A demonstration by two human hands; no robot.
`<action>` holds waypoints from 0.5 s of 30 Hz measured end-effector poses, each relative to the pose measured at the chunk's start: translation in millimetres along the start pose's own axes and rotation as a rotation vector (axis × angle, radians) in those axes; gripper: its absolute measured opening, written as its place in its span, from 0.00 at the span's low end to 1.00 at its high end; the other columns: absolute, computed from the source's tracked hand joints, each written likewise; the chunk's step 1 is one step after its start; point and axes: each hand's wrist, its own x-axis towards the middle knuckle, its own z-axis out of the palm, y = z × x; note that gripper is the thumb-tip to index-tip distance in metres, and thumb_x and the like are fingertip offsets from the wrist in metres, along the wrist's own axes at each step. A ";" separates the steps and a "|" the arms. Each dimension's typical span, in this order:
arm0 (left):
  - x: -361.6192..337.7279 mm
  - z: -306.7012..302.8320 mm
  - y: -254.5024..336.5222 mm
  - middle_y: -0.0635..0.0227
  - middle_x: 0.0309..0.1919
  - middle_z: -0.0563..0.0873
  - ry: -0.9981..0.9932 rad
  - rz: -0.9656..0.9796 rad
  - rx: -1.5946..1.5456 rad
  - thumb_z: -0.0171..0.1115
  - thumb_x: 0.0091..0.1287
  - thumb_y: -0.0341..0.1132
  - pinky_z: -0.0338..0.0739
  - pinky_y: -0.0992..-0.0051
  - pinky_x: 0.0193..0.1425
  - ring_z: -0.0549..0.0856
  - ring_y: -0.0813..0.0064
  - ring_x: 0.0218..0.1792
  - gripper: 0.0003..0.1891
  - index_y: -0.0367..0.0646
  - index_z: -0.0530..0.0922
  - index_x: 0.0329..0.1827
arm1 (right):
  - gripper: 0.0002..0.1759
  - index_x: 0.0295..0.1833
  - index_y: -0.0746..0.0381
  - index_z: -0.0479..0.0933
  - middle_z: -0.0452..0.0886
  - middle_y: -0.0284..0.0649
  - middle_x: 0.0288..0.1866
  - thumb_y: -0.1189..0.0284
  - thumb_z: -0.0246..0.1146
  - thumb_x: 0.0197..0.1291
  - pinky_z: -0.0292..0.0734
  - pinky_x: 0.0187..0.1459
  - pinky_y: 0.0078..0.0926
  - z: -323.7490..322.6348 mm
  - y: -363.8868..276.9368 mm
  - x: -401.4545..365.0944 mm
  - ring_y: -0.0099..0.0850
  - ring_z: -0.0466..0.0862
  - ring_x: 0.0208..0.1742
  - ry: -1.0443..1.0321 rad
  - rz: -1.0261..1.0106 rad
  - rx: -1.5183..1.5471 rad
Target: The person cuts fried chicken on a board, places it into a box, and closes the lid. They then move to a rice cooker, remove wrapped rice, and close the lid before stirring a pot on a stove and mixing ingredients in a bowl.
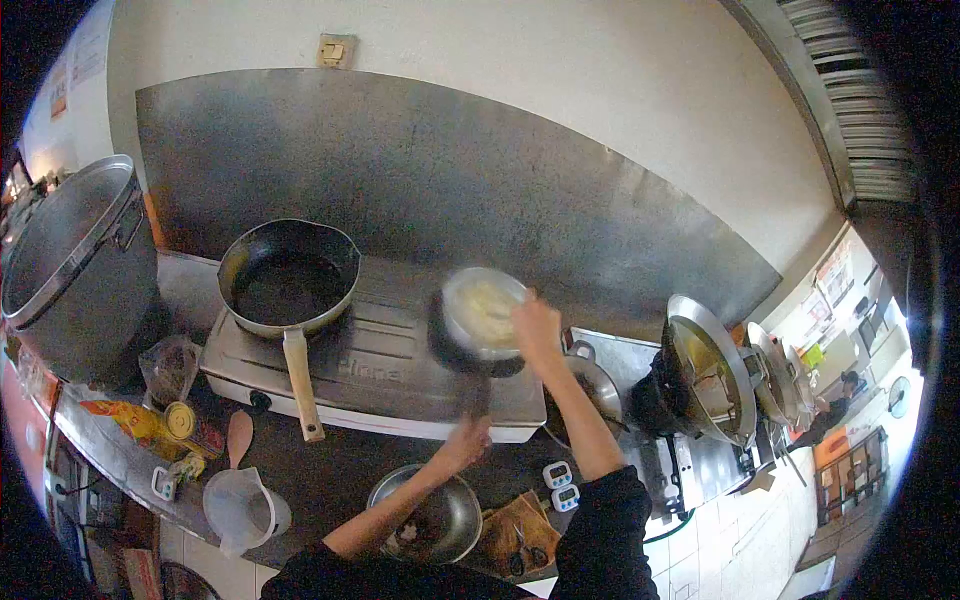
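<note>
My left hand (pixel 464 443) is closed around the dark handle (pixel 477 398) of a small pan over the right side of the steel stove. The pan (pixel 452 300) is blurred and has pale yellow, lumpy food (pixel 485 305) inside. My right hand (pixel 538 322) is at the pan's right rim, its fingers closed. What those fingers hold is hidden by the hand and the blur. Below my left forearm sits a steel bowl (pixel 462 510) with some small bits in it. A deep frying pan (pixel 290 285) with a pale handle rests on the stove's left burner.
A large metal pot (pixel 90 290) stands at the far left. Nearer are a wooden spatula (pixel 240 437), a plastic jug (pixel 240 510), a can (pixel 180 420) and a yellow packet (pixel 135 420). Scissors (pixel 525 550) lie on a brown cloth (pixel 515 530), beside two timers (pixel 562 485). Woks (pixel 708 370) stand right.
</note>
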 end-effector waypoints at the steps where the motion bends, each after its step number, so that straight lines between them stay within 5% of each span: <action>1: -0.5 3.1 0.7 0.72 0.20 0.71 0.019 0.017 -0.037 0.44 0.66 0.55 0.61 0.81 0.16 0.67 0.83 0.16 0.21 0.44 0.62 0.42 | 0.06 0.26 0.64 0.79 0.76 0.47 0.33 0.75 0.57 0.46 0.77 0.29 0.34 3.3 2.3 -1.4 0.39 0.82 0.32 0.002 0.018 0.034; 6: 1.6 -0.2 -2.3 0.73 0.18 0.71 0.041 0.039 -0.022 0.43 0.66 0.55 0.61 0.80 0.15 0.68 0.83 0.16 0.21 0.45 0.63 0.41 | 0.07 0.26 0.66 0.78 0.75 0.49 0.34 0.76 0.56 0.47 0.78 0.30 0.36 -37.4 18.1 10.5 0.41 0.82 0.32 0.137 0.102 0.217; 9: 7.6 -1.3 -19.5 0.73 0.18 0.71 0.034 0.070 0.008 0.44 0.66 0.55 0.61 0.79 0.16 0.68 0.83 0.17 0.20 0.46 0.63 0.43 | 0.07 0.27 0.66 0.79 0.75 0.49 0.34 0.76 0.56 0.47 0.78 0.30 0.37 5.4 0.3 3.8 0.42 0.81 0.32 0.176 -0.031 0.166; 15: -1.7 -0.1 5.2 0.72 0.19 0.71 0.032 0.035 0.033 0.43 0.67 0.54 0.63 0.78 0.18 0.69 0.81 0.17 0.21 0.43 0.65 0.45 | 0.07 0.27 0.67 0.77 0.76 0.52 0.37 0.75 0.55 0.48 0.77 0.30 0.39 -55.1 27.3 -1.8 0.43 0.82 0.33 0.067 0.068 0.292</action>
